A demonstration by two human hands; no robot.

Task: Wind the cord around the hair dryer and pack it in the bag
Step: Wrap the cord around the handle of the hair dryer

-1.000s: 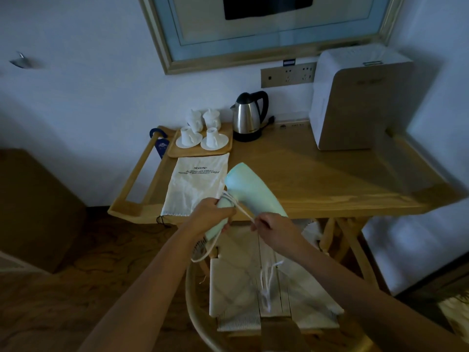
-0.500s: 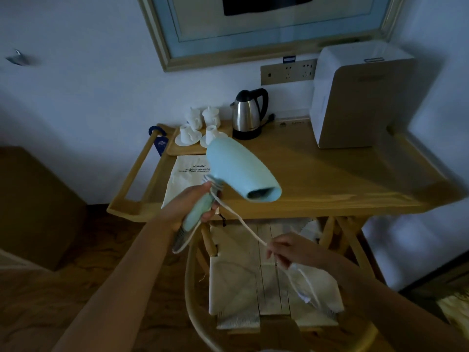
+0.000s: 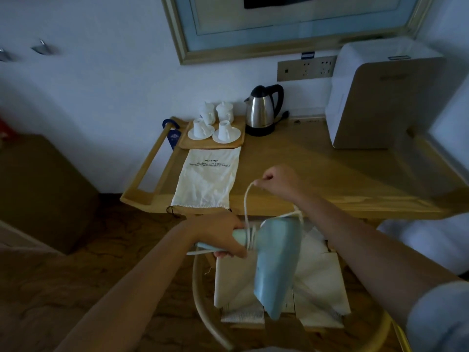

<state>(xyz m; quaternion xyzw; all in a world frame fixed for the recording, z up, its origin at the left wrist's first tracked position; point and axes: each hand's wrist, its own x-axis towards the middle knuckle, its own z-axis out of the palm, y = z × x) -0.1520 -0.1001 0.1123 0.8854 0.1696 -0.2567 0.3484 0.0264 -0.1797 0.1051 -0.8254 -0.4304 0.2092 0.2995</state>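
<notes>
Hair dryer (image 3: 275,262), pale blue, hard plastic shell: it is being held in the air over a woven chair seat (image 3: 317,288), just in front of the bench (image 3: 330,174), nozzle pointing down toward the camera. The handle is being gripped by the left hand (image 3: 223,237), closed around it just below the body.

Cord (image 3: 247,207), pale and thin: several turns are already lying around the neck where handle meets body. A free length is being pulled up taut by the right hand (image 3: 278,182), closed in a pinch on it above the dryer; a further stretch is trailing behind the body.

Handling, as judged: the dryer is likely light and rigid, its smooth shell somewhat slippery, so the handle is the surest hold. The cord is limp and springy, and tension is probably being needed to stop the turns slackening.

Drawstring bag (image 3: 208,179), cream cloth, printed: it is lying flat and empty-looking on the bench, mouth toward the near edge, well apart from the dryer. Being soft, it is likely to need its mouth held open for packing.
</notes>
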